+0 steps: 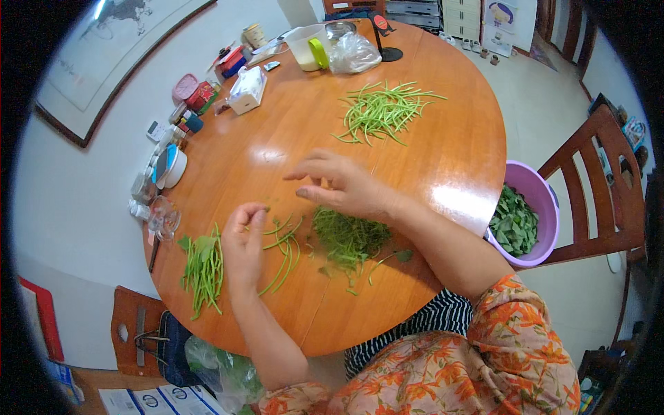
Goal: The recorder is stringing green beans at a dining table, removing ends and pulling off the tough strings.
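My left hand (244, 249) is over the near left of the round wooden table, thumb and fingertips pinched together. A small piece of green stem (266, 209) shows at the fingertips, mostly hidden. My right hand (340, 184), slightly blurred, hovers over the middle with its fingers apart and nothing visible in them. Just below it lies a dark green heap of peeled strips and trimmings (350, 236). A few loose green stems (285, 257) lie between the hands. Left of my left hand is a bunch of stems with some leaves (202, 272). Farther off is a pile of bare stems (386, 111).
A purple bucket of green leaves (551, 228) is at the right, by a wooden chair (591, 181). Along the table's far left edge stand a tissue box (248, 93), a glass bowl (165, 218), jars and a measuring jug (306, 46). A plastic bag of greens (223, 368) is below left.
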`<state>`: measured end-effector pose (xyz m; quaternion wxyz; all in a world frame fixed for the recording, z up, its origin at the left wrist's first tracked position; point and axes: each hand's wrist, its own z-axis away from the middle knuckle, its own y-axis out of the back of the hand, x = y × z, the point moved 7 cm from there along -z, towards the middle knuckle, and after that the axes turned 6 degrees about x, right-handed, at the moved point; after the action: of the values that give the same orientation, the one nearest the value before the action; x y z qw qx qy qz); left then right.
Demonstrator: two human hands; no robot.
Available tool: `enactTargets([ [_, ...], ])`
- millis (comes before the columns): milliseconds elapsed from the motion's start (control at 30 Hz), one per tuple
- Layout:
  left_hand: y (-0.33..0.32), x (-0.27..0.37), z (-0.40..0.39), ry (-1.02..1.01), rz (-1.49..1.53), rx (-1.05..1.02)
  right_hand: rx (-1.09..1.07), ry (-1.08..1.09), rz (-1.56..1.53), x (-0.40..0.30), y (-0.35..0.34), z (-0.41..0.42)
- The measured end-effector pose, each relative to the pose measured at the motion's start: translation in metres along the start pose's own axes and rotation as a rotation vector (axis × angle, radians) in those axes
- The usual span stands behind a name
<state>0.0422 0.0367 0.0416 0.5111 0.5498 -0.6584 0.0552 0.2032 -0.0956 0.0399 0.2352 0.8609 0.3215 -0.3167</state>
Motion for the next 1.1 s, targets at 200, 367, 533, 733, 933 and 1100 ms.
enactTargets([
  [200, -0.028, 0.011, 0.010, 0.137, 0.230, -0.179, -0.095, 0.154, 0.021, -0.013, -0.015, 0.006],
  [367, -0.029, 0.012, 0.011, 0.124, 0.241, -0.143, -0.135, 0.106, 0.139, -0.013, -0.019, 0.008],
  [533, -0.030, 0.010, 0.012, 0.128, 0.225, -0.134, -0.133, 0.100, 0.170, -0.011, -0.019, 0.010],
  [733, -0.024, 0.018, 0.012, 0.149, 0.274, -0.092, -0.096, 0.056, 0.156, -0.009, -0.016, 0.009],
  [933, -0.027, 0.009, 0.013, 0.196, 0.294, -0.143, -0.072, -0.069, 0.059, -0.004, -0.012, 0.007],
  [1100, -0.032, 0.009, 0.014, 0.232, 0.330, -0.141, -0.055, -0.084, 0.010, -0.003, -0.014, 0.006],
])
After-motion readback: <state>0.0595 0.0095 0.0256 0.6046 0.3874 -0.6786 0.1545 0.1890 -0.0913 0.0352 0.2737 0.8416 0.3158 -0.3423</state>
